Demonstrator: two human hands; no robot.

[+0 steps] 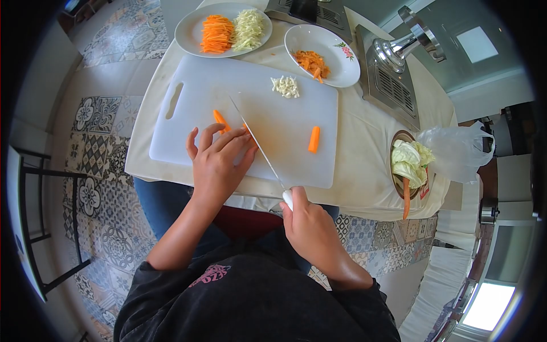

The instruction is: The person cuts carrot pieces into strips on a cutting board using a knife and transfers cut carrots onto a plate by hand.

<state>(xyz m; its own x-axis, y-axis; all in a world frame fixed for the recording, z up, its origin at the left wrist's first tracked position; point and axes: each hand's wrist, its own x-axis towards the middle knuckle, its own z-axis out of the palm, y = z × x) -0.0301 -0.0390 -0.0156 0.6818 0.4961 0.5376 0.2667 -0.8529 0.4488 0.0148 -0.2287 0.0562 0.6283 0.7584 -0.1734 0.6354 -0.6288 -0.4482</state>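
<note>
On the white cutting board (191,97), my left hand (219,157) has its fingertips bent down onto a piece of carrot (247,129), mostly hidden by the fingers. My right hand (312,225) is wrapped round the white handle of a kitchen knife (263,151). The thin blade slants up and left across the board, right beside the left fingertips. Another carrot piece (218,117) lies just beyond the left hand. A carrot stick (314,139) rests apart near the board's right side. A small heap of pale chopped pieces (286,86) sits at the board's far edge.
Behind the board stand a plate (188,34) of orange and pale green shreds and an oval plate (342,71) with carrot scraps. Metal stoves (387,74) flank them. At right, a bowl (396,171) holds cabbage (407,162) and a carrot (406,199), beside a plastic bag (456,151).
</note>
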